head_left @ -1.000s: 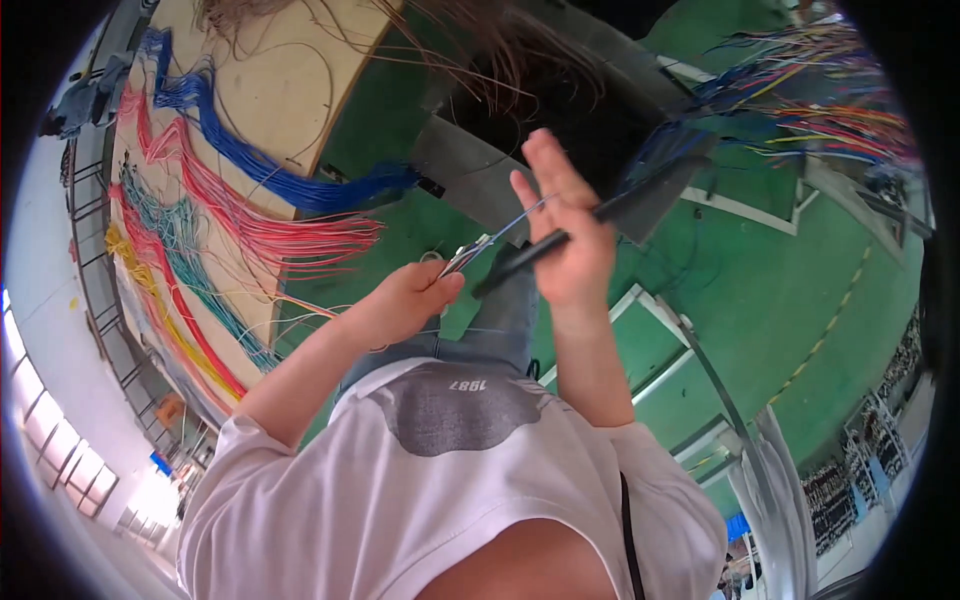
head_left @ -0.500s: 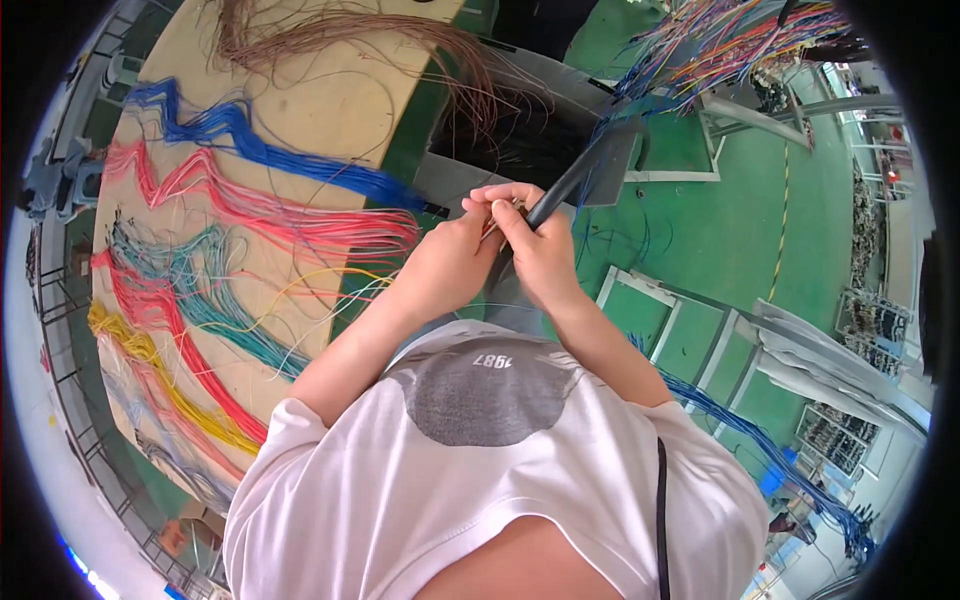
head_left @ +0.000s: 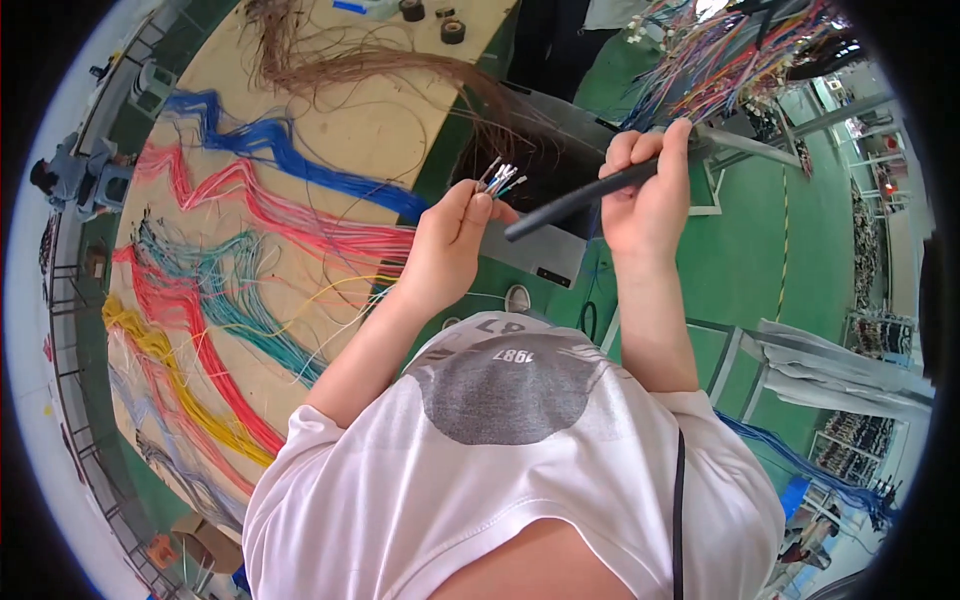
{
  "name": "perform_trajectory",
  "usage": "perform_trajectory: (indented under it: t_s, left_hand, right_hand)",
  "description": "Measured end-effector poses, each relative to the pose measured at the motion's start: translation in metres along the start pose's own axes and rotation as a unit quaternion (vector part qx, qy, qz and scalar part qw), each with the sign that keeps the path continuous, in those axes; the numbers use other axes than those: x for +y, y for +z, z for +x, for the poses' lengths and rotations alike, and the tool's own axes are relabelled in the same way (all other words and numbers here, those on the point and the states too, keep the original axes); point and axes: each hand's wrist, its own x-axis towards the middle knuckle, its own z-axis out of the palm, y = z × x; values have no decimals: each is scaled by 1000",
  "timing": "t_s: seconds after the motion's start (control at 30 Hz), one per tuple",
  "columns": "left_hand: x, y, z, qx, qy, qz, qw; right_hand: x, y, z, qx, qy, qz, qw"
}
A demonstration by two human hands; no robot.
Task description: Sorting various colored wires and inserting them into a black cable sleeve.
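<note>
My left hand (head_left: pixel 446 245) is closed around a small bunch of thin wires, and their tips (head_left: pixel 503 180) with whitish ends stick up past the thumb and fingers. Slightly higher and to the right, my right hand (head_left: pixel 648 205) has its fingers wrapped round a long black tube (head_left: pixel 575 207). The tube slants down toward the left hand; its free end lies a little to the right of the wire tips, apart from them. Beyond the right hand the tube's other end is hard to make out.
The wooden table (head_left: pixel 360 115) at left bears blue wires (head_left: pixel 270 145), red-pink wires (head_left: pixel 320 228), teal wires (head_left: pixel 255 310), yellow wires (head_left: pixel 170 350) and brown wires (head_left: pixel 400 62). Black tape rolls (head_left: pixel 453 33) sit at its far edge. Multicoloured wires (head_left: pixel 720 70) hang at upper right, near metal frames.
My hands, together before, have come apart. The right moved right and up with the black tube, now tilted flatter; the left shifted slightly left, and the wire tips now show.
</note>
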Motion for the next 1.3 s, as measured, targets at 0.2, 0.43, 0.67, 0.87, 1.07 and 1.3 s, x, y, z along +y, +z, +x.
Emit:
perform_trajectory:
  t_s: [0.2, 0.43, 0.67, 0.87, 1.07, 1.3]
  left_hand:
    - [13, 18, 11, 70, -47, -4, 996]
    - [40, 22, 9, 10, 29, 57, 998]
    - [46, 32, 5, 19, 58, 97, 993]
    - [51, 42, 7, 24, 91, 133, 987]
    - [57, 35, 10, 15, 104, 150, 983]
    - [61, 36, 7, -11, 25, 64, 998]
  right_hand:
    - [14, 14, -21, 6, -8, -93, 996]
    - [-7, -5, -33, -86, 5, -12, 996]
    - [-9, 3, -33, -56, -14, 7, 998]
    - [-8, 16, -31, -6, 42, 33, 999]
    - [-13, 13, -25, -41, 108, 40, 993]
    - [-15, 5, -21, -87, 168, 75, 979]
